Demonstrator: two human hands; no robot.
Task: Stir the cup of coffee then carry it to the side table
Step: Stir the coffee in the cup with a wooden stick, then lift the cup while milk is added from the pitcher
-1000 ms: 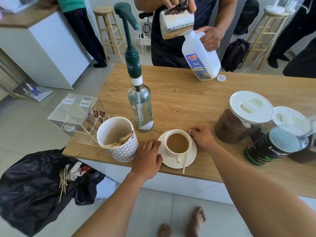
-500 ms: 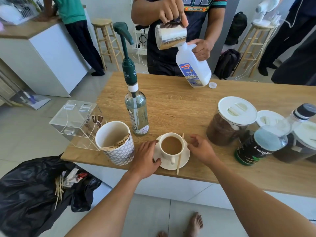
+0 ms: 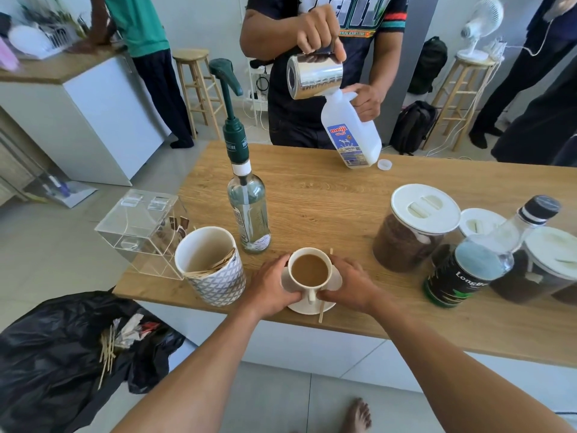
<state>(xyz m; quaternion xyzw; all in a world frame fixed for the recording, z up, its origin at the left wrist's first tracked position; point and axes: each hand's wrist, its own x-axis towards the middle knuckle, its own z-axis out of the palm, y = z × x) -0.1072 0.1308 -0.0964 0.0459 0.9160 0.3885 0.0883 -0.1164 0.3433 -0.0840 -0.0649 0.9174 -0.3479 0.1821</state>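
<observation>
Nearest me, my left hand [image 3: 271, 289] and right hand [image 3: 350, 284] cup the saucer [image 3: 334, 280] from either side, fingers curled narrow around its rim. The cup [image 3: 309, 271] sits on it at the table's [image 3: 327, 198] near edge, nearly full. I judge it fragile and sloshy; best lifted level by the saucer. A stirrer [image 3: 321, 311] lies across the saucer and could slide off. Beyond stands a pump bottle [image 3: 248, 210].

Home kitchen or shared pantry, set up for coffee. Wooden counter [image 3: 327, 195] with coffee jars [image 3: 409, 232], pump syrup bottle [image 3: 249, 214], milk jug [image 3: 349, 132]. Dish rack [image 3: 40, 39], wooden stools [image 3: 196, 85] behind.
</observation>
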